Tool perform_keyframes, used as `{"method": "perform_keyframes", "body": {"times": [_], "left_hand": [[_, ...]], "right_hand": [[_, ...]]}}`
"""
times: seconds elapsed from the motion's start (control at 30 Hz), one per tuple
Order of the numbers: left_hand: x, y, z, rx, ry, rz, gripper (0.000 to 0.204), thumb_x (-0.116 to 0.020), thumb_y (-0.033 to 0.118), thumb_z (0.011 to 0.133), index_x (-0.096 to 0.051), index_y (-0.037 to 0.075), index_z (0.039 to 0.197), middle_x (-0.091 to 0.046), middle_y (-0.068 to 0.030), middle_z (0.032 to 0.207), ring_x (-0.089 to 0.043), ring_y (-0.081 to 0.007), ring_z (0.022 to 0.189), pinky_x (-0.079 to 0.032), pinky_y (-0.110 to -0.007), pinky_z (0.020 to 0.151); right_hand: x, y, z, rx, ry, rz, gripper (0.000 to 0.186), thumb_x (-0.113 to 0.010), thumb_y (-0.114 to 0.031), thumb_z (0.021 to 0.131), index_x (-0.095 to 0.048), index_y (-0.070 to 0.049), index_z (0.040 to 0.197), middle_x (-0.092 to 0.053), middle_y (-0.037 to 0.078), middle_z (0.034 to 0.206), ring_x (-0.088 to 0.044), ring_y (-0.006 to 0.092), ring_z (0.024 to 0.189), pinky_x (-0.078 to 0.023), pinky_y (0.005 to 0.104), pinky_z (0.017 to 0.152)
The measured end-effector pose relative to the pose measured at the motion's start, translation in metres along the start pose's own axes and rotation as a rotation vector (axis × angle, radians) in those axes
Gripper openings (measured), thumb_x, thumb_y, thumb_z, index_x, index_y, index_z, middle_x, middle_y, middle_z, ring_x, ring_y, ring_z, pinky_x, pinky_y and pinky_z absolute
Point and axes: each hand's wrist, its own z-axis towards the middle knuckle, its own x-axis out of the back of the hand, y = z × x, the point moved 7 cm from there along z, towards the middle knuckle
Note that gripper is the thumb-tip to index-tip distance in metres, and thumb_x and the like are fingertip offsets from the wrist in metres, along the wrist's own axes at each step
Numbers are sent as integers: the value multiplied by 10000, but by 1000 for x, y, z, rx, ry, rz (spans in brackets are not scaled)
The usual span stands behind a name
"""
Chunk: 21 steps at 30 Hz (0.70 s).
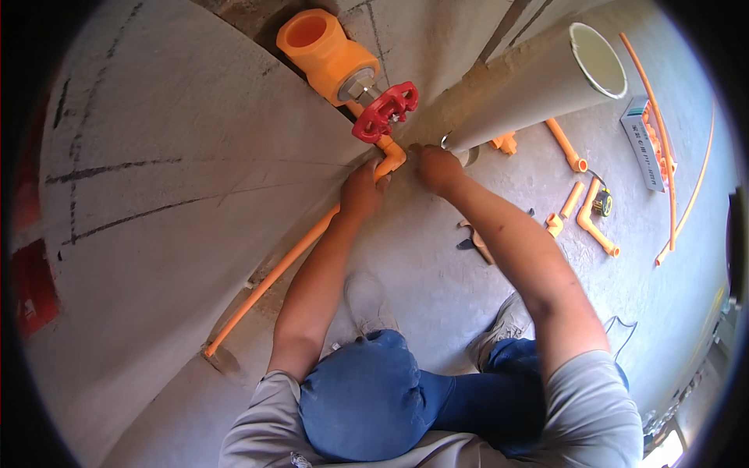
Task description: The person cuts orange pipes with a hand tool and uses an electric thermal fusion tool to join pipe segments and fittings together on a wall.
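A grey wall (164,171) marked with dark lines fills the left side. Along its foot runs the slim orange pipe (273,277), its long axis slanting from the lower left up to the right, to an orange elbow (394,158). The left hand (362,193) is nearer: its fingers are curled around the pipe's upper end, just below that elbow. Directly above, the valve's fat orange body (328,62) leans to the upper left, its red handwheel (386,113) overhanging the elbow and crowding the space over both hands.

The right hand (438,169) is just to the right of the elbow, apart from it, fingers bent inward; whether they pinch anything I cannot tell. Below its forearm a hand tool (477,240) lies on the grey floor (437,273), partly hidden. Close beyond the right hand, a thick white pipe (523,97) slants to the upper right, hemming in that side.

Farther right, well apart from the hands, lie an orange fitting (505,143), an elbowed orange length (596,222), a tape measure (603,203), a carton of orange fittings (644,144) and a long orange pipe (659,117) leaning across it.
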Motion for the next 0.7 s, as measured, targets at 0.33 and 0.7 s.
{"method": "perform_keyframes", "body": {"times": [0.33,0.7], "left_hand": [[6,-8,2,-33,6,-5,384,-709,232,901,-627,10,1204,-679,-227,1131,-644,-415,1066,-508,-482,917],[0,0,9,-67,5,-22,347,-711,227,900,-626,-14,1135,-682,-257,1007,-655,-436,981,-510,-495,845]], "right_hand": [[-26,7,12,-85,-115,-44,430,-649,-170,846,-633,-112,1272,-653,180,1233,-631,355,1158,-519,455,962],[-25,10,24,-58,220,460,372,-648,-250,920,-675,-48,1231,-691,219,1168,-651,389,1108,-506,452,968]]}}
